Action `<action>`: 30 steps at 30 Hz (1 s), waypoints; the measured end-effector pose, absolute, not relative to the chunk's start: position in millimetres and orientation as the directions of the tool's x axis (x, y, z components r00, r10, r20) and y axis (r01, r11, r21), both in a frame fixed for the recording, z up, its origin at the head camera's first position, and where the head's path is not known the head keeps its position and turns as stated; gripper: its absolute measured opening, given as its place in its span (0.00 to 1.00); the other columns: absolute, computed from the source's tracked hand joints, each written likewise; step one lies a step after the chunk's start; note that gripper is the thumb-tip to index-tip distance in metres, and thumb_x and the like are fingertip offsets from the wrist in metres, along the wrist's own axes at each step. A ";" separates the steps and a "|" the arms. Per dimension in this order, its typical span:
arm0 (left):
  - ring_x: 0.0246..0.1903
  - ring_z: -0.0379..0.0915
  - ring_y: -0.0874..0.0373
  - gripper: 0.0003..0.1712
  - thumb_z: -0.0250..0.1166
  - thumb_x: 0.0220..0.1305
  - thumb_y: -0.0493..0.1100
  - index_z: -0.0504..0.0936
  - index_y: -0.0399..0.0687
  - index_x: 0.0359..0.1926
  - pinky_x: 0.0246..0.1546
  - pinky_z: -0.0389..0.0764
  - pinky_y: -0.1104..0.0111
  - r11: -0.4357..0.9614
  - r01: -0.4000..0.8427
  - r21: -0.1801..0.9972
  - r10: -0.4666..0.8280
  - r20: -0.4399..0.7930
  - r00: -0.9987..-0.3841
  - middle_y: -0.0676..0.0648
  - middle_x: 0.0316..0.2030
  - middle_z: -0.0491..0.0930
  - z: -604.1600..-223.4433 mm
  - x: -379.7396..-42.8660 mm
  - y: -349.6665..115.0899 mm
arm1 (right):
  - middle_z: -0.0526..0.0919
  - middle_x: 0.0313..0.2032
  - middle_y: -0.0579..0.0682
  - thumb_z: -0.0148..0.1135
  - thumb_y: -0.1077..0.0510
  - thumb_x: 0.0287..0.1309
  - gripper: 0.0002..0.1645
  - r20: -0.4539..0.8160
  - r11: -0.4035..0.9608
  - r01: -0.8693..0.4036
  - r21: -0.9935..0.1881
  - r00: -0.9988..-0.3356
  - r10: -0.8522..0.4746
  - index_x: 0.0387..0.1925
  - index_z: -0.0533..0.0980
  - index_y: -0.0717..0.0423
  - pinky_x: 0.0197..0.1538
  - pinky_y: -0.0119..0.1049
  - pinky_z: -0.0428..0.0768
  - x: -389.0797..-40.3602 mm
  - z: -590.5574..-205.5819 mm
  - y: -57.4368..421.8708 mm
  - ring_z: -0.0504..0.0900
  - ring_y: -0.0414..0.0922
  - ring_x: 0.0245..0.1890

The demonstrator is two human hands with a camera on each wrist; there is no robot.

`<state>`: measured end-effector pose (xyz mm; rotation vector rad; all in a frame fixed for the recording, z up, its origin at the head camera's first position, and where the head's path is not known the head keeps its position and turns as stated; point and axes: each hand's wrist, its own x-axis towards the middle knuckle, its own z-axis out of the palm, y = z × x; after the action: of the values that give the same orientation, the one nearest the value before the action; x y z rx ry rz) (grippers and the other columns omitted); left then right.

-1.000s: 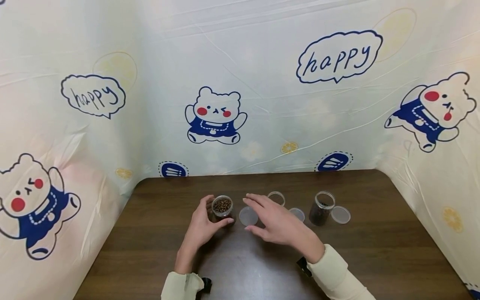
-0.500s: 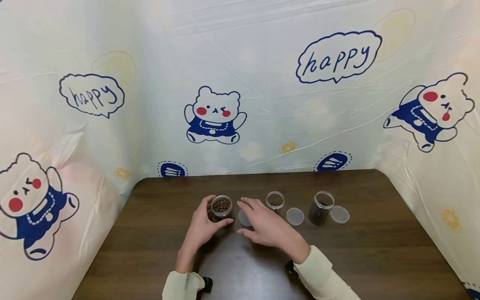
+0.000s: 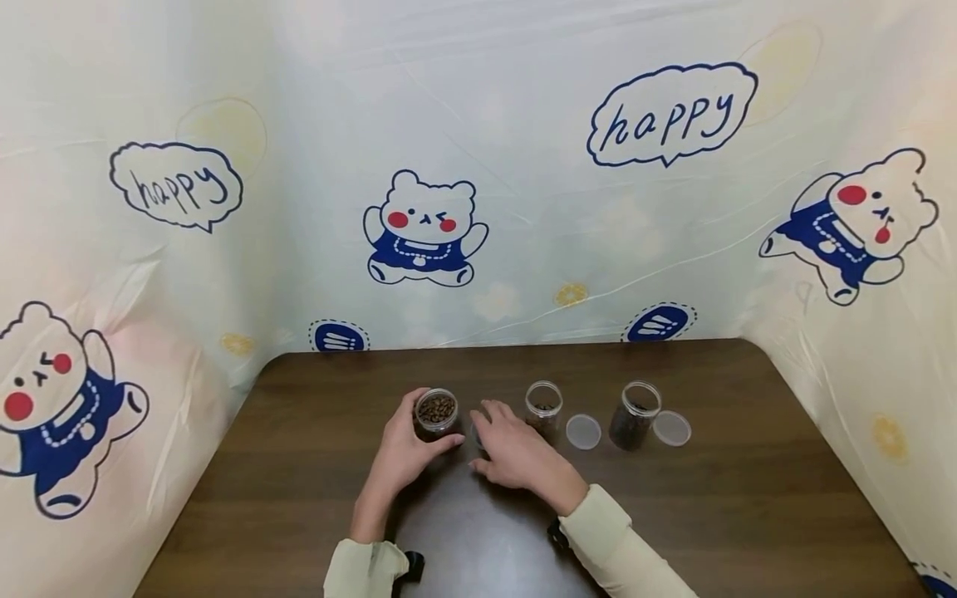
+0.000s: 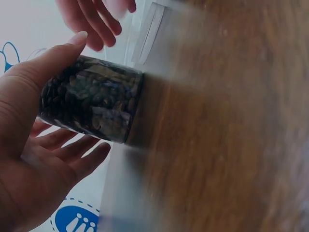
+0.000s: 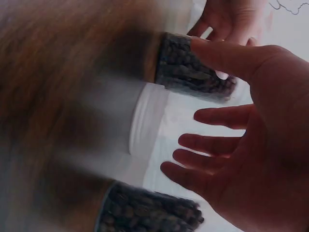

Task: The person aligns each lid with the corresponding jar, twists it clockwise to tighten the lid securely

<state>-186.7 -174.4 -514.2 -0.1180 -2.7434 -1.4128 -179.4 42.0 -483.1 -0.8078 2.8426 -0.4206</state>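
Observation:
A clear jar [image 3: 437,414] filled to near its rim with brown coffee beans stands uncapped at the left of the row. My left hand [image 3: 404,453] holds it from the left side, thumb on the near side and fingers behind. Just right of that jar is my right hand [image 3: 512,448], fingers spread and slightly bent, holding nothing. Under it, mostly hidden in the head view, lies a translucent lid [image 5: 147,121]. In the right wrist view the fingers are apart from the lid, and the thumb overlaps the left jar; whether it touches cannot be told.
A second open jar [image 3: 543,400] with beans lower inside stands behind the right wrist, a lid [image 3: 583,432] beside it. Further right are a third open jar [image 3: 634,422] of dark contents and its flat lid [image 3: 672,428]. A patterned curtain [image 3: 523,208] borders the brown table [image 3: 748,498].
My right hand has moved left, from over the gap between jars toward the left jar, uncovering the middle jar and its lid. My left hand keeps its hold on the left jar.

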 end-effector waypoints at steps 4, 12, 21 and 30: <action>0.64 0.77 0.45 0.54 0.85 0.52 0.53 0.65 0.47 0.75 0.64 0.78 0.46 0.582 0.100 0.807 0.052 0.085 -0.995 0.41 0.65 0.79 -516.3 -188.3 -173.4 | 0.67 0.76 0.63 0.69 0.42 0.68 0.43 -0.067 0.831 -0.484 -0.273 -0.853 -0.518 0.76 0.67 0.57 0.69 0.55 0.79 -185.3 -490.0 37.5 0.67 0.60 0.77; 0.64 0.77 0.44 0.52 0.84 0.54 0.52 0.66 0.46 0.74 0.64 0.78 0.45 0.575 0.087 0.813 0.055 0.068 -0.996 0.40 0.65 0.78 -517.1 -187.6 -173.6 | 0.72 0.72 0.63 0.69 0.43 0.68 0.39 -0.058 0.844 -0.487 -0.226 -0.858 -0.510 0.72 0.71 0.57 0.67 0.53 0.81 -191.8 -503.2 32.2 0.72 0.60 0.73; 0.64 0.77 0.45 0.50 0.84 0.54 0.51 0.67 0.47 0.72 0.64 0.79 0.46 0.569 0.080 0.818 0.053 0.061 -0.997 0.40 0.64 0.79 -516.8 -187.9 -174.1 | 0.75 0.69 0.60 0.66 0.49 0.70 0.31 -0.068 0.852 -0.490 -0.187 -0.859 -0.508 0.69 0.73 0.56 0.63 0.51 0.83 -194.8 -506.4 30.3 0.75 0.58 0.69; 0.63 0.78 0.45 0.50 0.83 0.55 0.52 0.67 0.47 0.72 0.63 0.79 0.46 0.576 0.088 0.813 0.060 0.066 -0.996 0.40 0.63 0.80 -517.0 -188.3 -175.2 | 0.79 0.63 0.57 0.64 0.52 0.71 0.24 -0.022 0.847 -0.503 -0.174 -0.858 -0.514 0.65 0.76 0.55 0.57 0.49 0.86 -193.1 -506.1 29.0 0.77 0.57 0.66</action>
<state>-188.3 -175.2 -517.0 -0.1296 -2.7609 -1.4272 -193.1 29.0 -506.1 -0.8143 2.9538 -0.2503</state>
